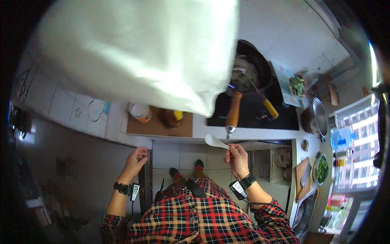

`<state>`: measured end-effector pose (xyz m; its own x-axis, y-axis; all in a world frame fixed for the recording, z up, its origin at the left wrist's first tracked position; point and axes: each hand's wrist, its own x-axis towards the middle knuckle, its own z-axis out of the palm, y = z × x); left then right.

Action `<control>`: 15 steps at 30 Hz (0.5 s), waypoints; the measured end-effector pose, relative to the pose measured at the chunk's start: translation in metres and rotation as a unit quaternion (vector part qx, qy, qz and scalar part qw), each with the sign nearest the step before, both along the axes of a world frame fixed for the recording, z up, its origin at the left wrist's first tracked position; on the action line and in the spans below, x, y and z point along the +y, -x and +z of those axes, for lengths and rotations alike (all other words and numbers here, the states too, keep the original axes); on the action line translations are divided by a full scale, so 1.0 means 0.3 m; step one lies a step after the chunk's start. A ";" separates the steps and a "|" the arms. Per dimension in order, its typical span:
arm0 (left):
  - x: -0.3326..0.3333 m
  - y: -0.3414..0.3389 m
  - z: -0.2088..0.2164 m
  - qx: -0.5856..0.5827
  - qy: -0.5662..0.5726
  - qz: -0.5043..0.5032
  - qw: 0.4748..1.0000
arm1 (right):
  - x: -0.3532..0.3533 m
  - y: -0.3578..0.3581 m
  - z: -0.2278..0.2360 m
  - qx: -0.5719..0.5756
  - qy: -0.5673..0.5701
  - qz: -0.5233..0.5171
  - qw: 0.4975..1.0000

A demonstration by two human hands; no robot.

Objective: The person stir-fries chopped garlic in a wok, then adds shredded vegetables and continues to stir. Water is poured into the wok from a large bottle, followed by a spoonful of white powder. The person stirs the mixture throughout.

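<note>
My right hand [239,159] is closed on the handle of a white soup spoon [215,141], its bowl pointing left just in front of the counter edge. My left hand [133,162] hangs with nothing visible in it, its fingers loosely bent, in front of the counter on the left. Beyond the spoon, a dark wok [266,69] with food in it sits on the black stove [286,118]. Its wooden handle [234,112] points toward me. A utensil with a yellow handle [270,109] leans out of the wok.
A large pale shape [154,57] covers the upper left. On a brown board [156,129] stand a white-topped container [139,112] and a brown jar [170,118]. At right are a metal pot [319,116], a knife [305,175] on a cutting board [301,191] and a bowl of greens [322,169].
</note>
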<state>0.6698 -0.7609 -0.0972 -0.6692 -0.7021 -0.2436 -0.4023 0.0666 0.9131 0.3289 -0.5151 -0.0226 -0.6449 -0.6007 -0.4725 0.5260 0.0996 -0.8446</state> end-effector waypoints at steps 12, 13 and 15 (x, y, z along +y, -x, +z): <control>0.217 0.226 0.088 -0.060 -0.028 -0.085 0.994 | 0.464 0.481 0.060 0.124 0.000 -0.235 0.964; 0.226 0.245 0.097 -0.053 -0.022 -0.086 0.995 | 0.481 0.546 0.095 0.173 -0.014 -0.233 0.957; 0.248 0.288 0.113 -0.030 -0.022 -0.086 0.996 | 0.471 0.676 0.167 0.226 0.011 -0.251 0.941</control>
<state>0.5834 -0.6865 -0.0633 -0.7616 -0.5664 -0.3149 -0.4427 0.0999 0.8911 0.1262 -0.3740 0.0274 -0.9821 -0.1739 -0.0725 0.0883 -0.0853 -0.9924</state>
